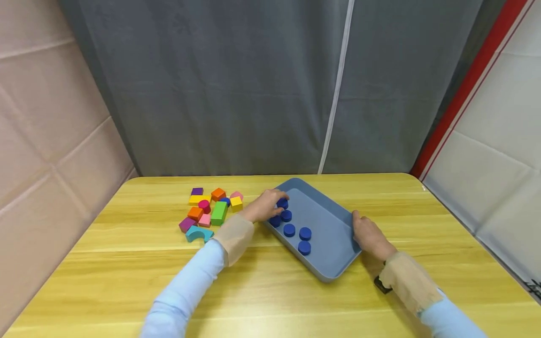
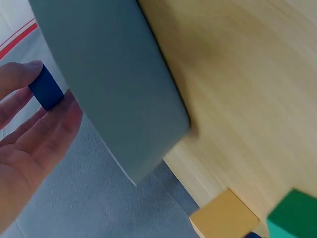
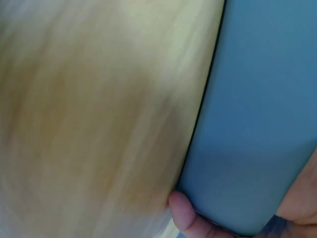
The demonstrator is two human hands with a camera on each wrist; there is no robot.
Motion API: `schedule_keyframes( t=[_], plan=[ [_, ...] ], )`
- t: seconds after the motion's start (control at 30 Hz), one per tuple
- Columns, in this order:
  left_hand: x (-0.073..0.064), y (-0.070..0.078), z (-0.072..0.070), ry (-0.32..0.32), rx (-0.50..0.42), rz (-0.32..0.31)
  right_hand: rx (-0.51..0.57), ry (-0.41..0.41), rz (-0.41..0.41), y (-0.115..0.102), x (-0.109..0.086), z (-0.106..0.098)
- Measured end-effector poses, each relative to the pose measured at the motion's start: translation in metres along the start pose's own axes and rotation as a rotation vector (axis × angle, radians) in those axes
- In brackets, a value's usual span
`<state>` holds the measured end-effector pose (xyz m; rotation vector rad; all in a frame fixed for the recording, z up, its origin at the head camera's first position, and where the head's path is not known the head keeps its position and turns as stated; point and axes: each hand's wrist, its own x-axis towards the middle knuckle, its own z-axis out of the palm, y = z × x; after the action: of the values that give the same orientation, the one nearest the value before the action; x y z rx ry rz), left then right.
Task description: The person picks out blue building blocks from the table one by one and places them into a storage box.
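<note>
A blue-grey tray (image 1: 323, 211) lies turned at an angle on the table, with several blue round blocks (image 1: 305, 234) along its left side. My left hand (image 1: 265, 205) reaches over the tray's far left wall. Between its thumb and fingers it pinches one blue round block (image 2: 46, 88), seen edge-on in the left wrist view. My right hand (image 1: 371, 236) grips the right end of the tray by its wall. In the right wrist view a fingertip (image 3: 182, 210) curls at the tray's lower edge, and the rest of that hand is partly cut off.
Left of the tray lies a group of coloured blocks, among them a green block (image 1: 219, 213), a yellow cube (image 1: 236, 204) and a turquoise arch (image 1: 198, 233). The wooden table (image 1: 105, 281) meets a grey curtain (image 1: 232, 94) at the back.
</note>
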<state>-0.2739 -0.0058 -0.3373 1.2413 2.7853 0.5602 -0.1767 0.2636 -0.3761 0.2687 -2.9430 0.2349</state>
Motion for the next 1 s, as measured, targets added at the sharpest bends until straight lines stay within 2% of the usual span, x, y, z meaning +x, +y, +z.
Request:
schedule_keyframes(
  t=[0.2,0.33,0.6,0.9,1.0],
  plan=[
    [0.007,0.008,0.004,-0.009,0.017,0.068,-0.01,0.014,-0.004,0.001,0.001,0.0],
    [0.013,0.013,0.006,-0.041,0.044,0.057,-0.014,0.004,-0.002,0.001,0.001,0.001],
    [0.024,0.021,0.013,-0.105,0.09,-0.004,0.002,-0.027,0.014,0.0,0.001,0.002],
    [0.032,0.023,0.018,-0.109,0.132,0.012,-0.015,0.009,-0.005,0.001,0.001,-0.001],
    [0.035,0.024,0.02,-0.123,0.143,0.019,-0.013,-0.004,0.001,0.001,0.001,-0.001]
  ],
)
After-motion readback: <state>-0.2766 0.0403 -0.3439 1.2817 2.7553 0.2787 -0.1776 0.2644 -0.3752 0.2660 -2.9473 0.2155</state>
